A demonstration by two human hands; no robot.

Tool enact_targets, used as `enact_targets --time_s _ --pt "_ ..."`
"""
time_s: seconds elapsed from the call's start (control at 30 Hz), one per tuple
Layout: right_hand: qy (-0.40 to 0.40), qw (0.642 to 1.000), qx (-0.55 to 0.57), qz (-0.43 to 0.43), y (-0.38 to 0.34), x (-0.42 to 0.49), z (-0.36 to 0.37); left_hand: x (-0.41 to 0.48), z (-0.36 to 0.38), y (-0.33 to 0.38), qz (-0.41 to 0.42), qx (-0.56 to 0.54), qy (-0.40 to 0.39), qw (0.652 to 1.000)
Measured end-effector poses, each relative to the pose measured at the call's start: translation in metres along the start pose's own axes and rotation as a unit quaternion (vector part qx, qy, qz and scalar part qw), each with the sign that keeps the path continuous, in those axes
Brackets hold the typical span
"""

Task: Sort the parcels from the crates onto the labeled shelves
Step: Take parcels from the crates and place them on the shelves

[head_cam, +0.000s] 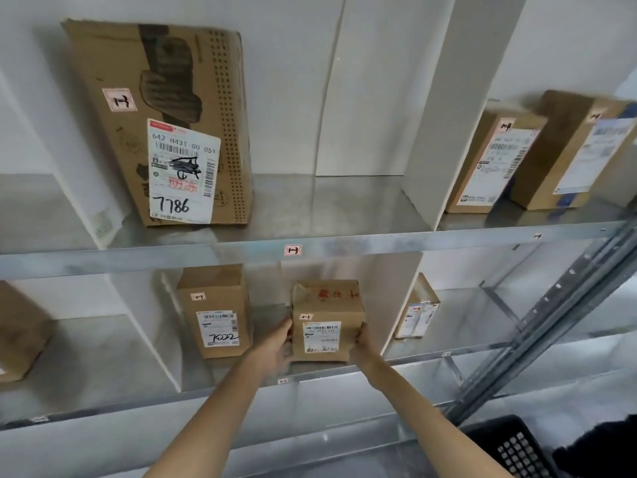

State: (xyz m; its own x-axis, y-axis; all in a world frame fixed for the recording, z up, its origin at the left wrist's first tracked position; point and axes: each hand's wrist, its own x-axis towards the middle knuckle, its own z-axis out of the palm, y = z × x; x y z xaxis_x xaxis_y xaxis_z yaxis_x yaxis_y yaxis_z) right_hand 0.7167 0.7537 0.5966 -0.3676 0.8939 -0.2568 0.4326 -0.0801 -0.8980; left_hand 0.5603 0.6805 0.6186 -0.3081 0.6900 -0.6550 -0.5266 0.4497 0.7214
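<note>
Your left hand and right hand grip the small box. It sits on the lower shelf.

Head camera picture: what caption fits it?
Person's left hand and right hand hold a small cardboard parcel on the shelf beside the parcel marked 7022.

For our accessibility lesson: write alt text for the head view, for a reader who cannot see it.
The left hand and right hand hold a small parcel in a metal shelf bay, beside a parcel marked 7022. Above stands a large box marked 7786.
</note>
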Motion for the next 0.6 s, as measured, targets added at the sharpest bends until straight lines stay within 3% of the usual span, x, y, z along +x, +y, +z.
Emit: enact_targets --time_s 0.13,0.4,0.6 --pt "-0.029 0.998 -0.054 0.005 0.011 0.02 0.001 0.023 0.003 0.001 -0.009 0.019 -0.03 0.999" --pt "0.043 0.997 -0.044 -0.039 0.015 0.044 0.001 0.052 0.005 -0.001 -0.052 0.041 -0.099 0.993" --pt "0.017 0.999 0.001 -0.03 0.022 0.057 0.009 0.068 0.01 0.001 -0.034 0.027 -0.07 0.997"
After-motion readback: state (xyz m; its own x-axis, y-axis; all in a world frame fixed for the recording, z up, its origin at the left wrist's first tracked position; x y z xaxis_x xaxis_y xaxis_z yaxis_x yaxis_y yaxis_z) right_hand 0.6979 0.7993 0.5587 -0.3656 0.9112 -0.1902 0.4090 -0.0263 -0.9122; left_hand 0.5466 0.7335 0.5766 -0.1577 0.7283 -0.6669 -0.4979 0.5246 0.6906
